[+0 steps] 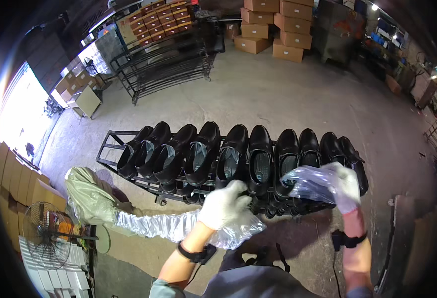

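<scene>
- Concrete workshop floor [298, 99], grey and stained; stacked brown cartons [273, 25] at the far wall, an empty black metal rack [169, 64] to the far left with more small boxes on top.
- Low black shoe rack [110, 149] in front of the person, carrying a row of black leather shoes [228, 154], toes pointing away, openings toward the camera. More shoes show on a lower tier, partly hidden.
- Left hand [223, 203], white glove, fingers closed around a bunch of clear plastic bags [169, 226]; the bunch trails off to the left and hangs below the palm. Hand sits just in front of the rack's near edge, over the middle shoes.
- Right hand [347, 186], white glove, pinching one clear plastic bag [310, 184] at its edge; the bag stretches leftward, lying over the shoes at the rack's right end. Whether it touches them, cannot tell.
- Dark wrist straps on both forearms.
- Pale green woven sack [89, 196] on the floor left of the rack, next to the trailing end of the bags.
- Standing fan [44, 233] at lower left, near the cartons along the left wall.
</scene>
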A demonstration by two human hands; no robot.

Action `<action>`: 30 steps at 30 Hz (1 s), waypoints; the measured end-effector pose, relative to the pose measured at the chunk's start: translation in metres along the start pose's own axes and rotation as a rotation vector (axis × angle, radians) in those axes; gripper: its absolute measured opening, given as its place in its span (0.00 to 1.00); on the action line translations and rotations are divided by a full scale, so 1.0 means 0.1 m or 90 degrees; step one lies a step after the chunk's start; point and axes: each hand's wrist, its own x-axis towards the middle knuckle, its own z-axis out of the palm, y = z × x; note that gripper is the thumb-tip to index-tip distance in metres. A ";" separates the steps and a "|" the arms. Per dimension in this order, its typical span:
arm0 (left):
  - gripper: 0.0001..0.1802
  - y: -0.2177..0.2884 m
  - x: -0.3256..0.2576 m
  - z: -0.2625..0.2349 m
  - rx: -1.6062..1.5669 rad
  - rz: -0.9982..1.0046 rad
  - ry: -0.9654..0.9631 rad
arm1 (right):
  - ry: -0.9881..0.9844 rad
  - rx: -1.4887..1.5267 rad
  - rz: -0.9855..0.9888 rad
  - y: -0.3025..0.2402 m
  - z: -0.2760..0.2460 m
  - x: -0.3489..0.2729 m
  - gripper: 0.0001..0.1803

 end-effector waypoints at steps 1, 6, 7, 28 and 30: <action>0.26 0.18 0.09 0.12 0.077 0.041 -0.048 | 0.019 -0.035 -0.017 -0.20 0.29 0.13 0.27; 0.14 -0.18 0.41 0.80 0.105 0.059 -0.032 | 0.034 -0.340 -0.325 0.65 1.70 1.05 0.03; 0.11 -0.10 0.43 0.83 0.092 0.067 -0.028 | 0.045 -0.456 -0.367 0.85 1.77 1.16 0.03; 0.60 0.55 0.02 0.69 -0.292 -0.014 -0.072 | -0.342 -0.038 -0.134 -0.22 0.81 -0.20 0.44; 0.62 0.87 0.06 0.80 -0.328 -0.056 -0.132 | -0.315 -0.090 -0.188 -0.22 0.52 -0.38 0.43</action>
